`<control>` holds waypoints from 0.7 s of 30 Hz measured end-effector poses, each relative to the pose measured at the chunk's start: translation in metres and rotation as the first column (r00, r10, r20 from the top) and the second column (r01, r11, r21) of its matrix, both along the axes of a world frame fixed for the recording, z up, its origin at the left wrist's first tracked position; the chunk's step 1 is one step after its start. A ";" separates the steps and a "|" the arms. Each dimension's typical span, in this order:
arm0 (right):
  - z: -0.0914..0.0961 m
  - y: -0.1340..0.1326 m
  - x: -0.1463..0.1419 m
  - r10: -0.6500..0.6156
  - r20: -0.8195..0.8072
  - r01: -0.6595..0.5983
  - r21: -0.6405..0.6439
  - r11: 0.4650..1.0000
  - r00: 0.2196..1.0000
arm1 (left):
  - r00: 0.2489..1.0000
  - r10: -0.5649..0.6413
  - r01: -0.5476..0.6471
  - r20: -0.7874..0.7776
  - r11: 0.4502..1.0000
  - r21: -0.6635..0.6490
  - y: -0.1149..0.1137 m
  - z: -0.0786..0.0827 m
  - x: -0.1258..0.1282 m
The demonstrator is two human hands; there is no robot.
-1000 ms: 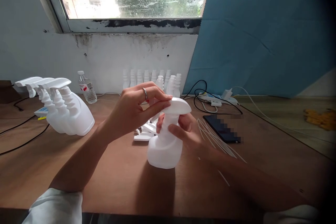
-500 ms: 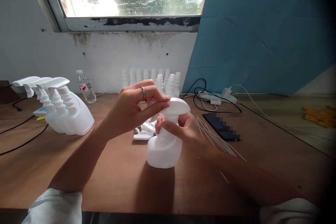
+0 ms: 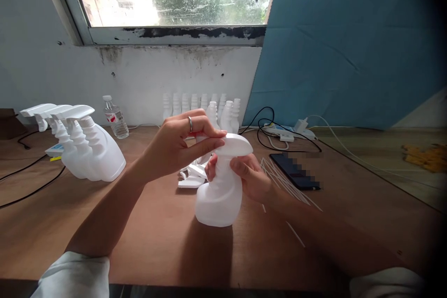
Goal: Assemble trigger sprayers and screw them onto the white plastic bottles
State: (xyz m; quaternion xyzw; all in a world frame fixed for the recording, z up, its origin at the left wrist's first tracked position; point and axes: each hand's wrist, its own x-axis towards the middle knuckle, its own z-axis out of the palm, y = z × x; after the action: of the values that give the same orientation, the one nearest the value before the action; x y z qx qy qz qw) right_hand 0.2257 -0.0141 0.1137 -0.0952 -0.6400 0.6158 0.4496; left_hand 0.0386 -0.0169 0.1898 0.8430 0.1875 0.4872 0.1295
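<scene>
A white plastic spray bottle (image 3: 218,198) stands upright on the wooden table (image 3: 157,237) in front of me. My left hand (image 3: 178,146), with a ring on one finger, pinches the white trigger spray head (image 3: 235,144) on top of the bottle. My right hand (image 3: 247,174) wraps round the bottle's ribbed neck just under the head. Loose white spray heads (image 3: 192,177) lie on the table right behind the bottle.
Several finished spray bottles (image 3: 87,149) stand in a row at the left. Headless white bottles (image 3: 202,104) line the back wall beside a small water bottle (image 3: 115,117). Thin white dip tubes (image 3: 289,186), a dark phone (image 3: 295,172), cables and a power strip (image 3: 286,131) lie to the right.
My right hand has shifted its grip on the bottle's neck, fingers turning round it. My left hand has stayed pinched on the spray head. The bottle has barely moved.
</scene>
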 end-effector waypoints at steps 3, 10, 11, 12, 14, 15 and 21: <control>-0.003 0.001 -0.001 -0.056 0.016 0.055 0.043 0.998 0.998 | 0.999 -0.032 0.032 0.003 0.999 -0.022 0.000 0.000 0.000; 0.004 0.000 -0.002 -0.040 0.045 0.039 0.014 0.999 0.998 | 0.999 -0.033 0.034 0.025 0.998 -0.060 0.002 -0.002 0.001; 0.005 0.001 -0.001 0.002 0.056 -0.001 -0.005 1.000 0.998 | 0.999 -0.044 0.046 0.029 0.996 -0.077 0.003 -0.001 0.001; 0.007 0.002 0.000 0.047 0.070 -0.046 -0.024 0.999 0.996 | 0.998 -0.062 0.064 0.030 0.994 -0.092 0.003 -0.001 0.000; 0.010 0.004 0.002 0.133 0.099 -0.127 -0.060 0.990 0.986 | 0.995 -0.099 0.099 0.008 0.988 -0.118 0.004 0.002 -0.002; 0.011 0.006 0.003 0.166 0.114 -0.158 -0.073 0.985 0.980 | 0.994 -0.108 0.107 -0.006 0.986 -0.128 0.004 0.003 -0.004; 0.012 0.006 0.006 0.183 0.137 -0.180 -0.029 0.983 0.974 | 0.993 0.038 -0.028 0.113 0.995 -0.094 0.009 0.011 -0.022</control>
State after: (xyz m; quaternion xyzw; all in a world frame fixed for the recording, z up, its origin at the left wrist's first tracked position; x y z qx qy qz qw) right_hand 0.2315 -0.0082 0.1256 -0.0826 -0.6707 0.6513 0.3451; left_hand 0.0164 -0.0082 0.2013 0.8036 0.2159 0.5277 0.1708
